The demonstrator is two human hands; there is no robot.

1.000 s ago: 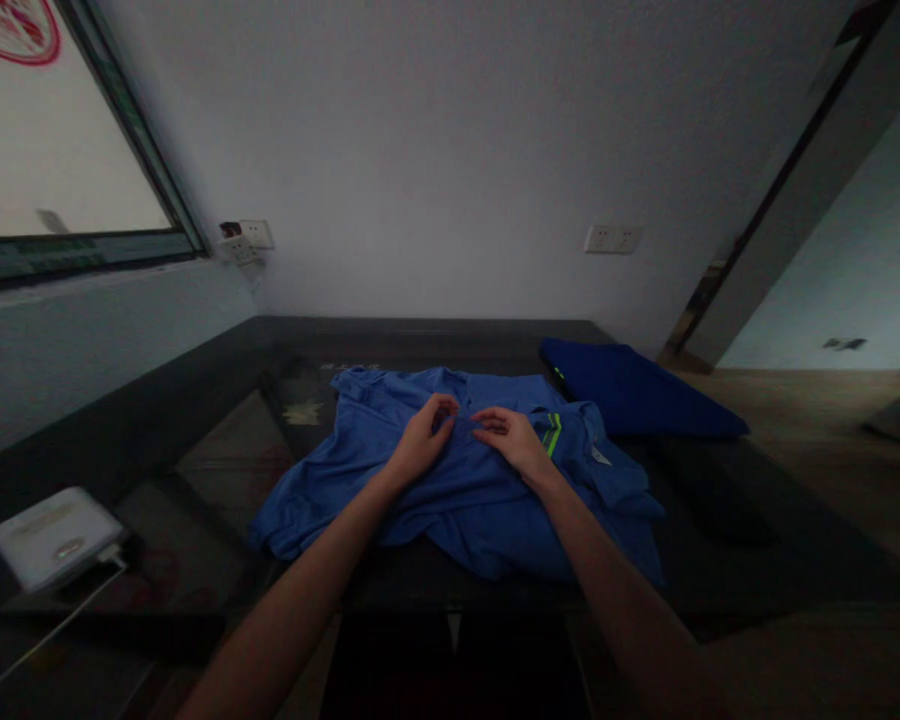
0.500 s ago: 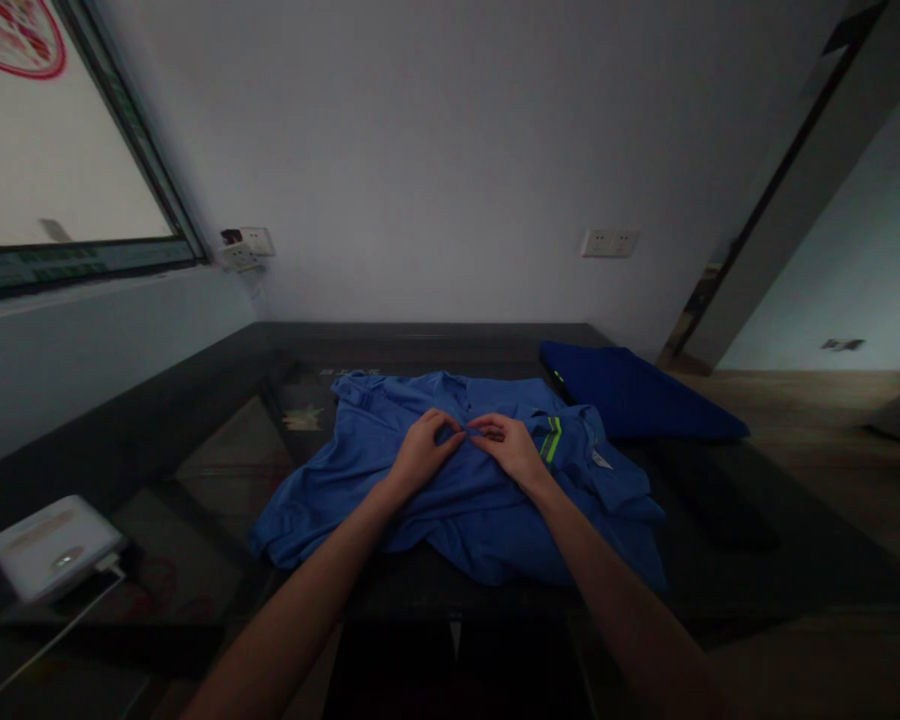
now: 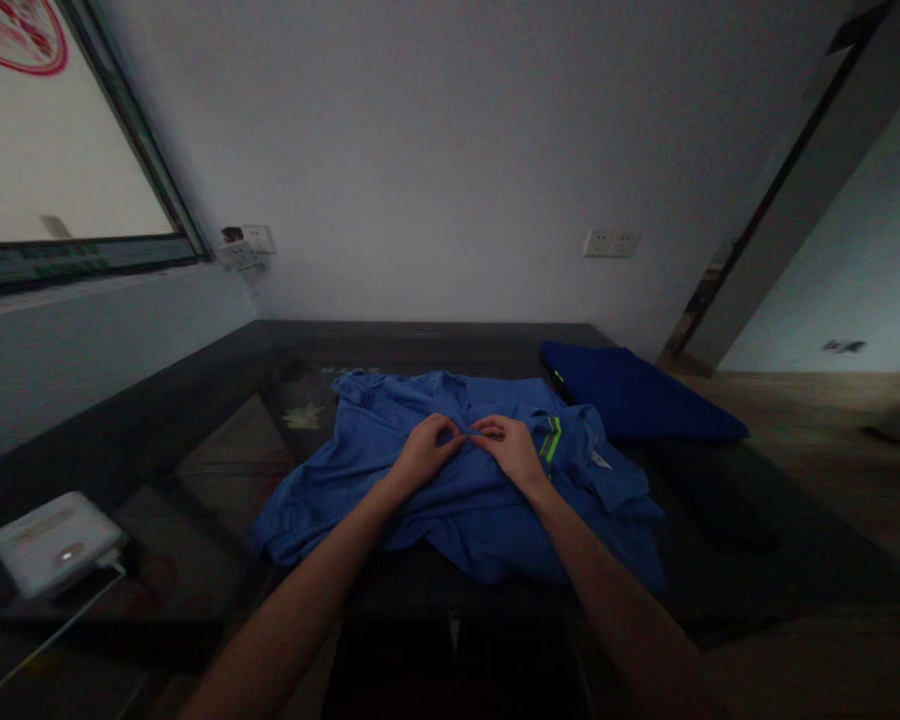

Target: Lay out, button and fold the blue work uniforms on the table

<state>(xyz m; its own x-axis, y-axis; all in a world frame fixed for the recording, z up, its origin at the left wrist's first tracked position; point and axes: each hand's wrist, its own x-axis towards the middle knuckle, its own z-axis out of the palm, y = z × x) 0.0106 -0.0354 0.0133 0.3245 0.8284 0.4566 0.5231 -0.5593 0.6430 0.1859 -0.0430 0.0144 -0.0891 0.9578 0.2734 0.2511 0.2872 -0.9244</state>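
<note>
A blue work jacket (image 3: pixel 360 480) with a yellow-green reflective stripe (image 3: pixel 550 440) lies spread out and wrinkled on the dark table (image 3: pixel 195 545). Near the middle of its upper part, my left hand (image 3: pixel 429 447) pinches the cloth between thumb and fingers. My right hand (image 3: pixel 505 446) pinches the same area from the other side, its fingertips almost meeting those of the left. What exactly sits between the fingertips, such as a button or an edge of cloth, is too small and dark to make out.
A folded dark blue item (image 3: pixel 637 395) lies at the back right, beside the jacket. At the left edge sits a white box-shaped device (image 3: pixel 56 545) with a cable (image 3: pixel 60 635) plugged in. Wall sockets (image 3: pixel 610 243) are above the table's back edge.
Both hands have shifted only very slightly and keep pinching at the same spot. The jacket lies as before.
</note>
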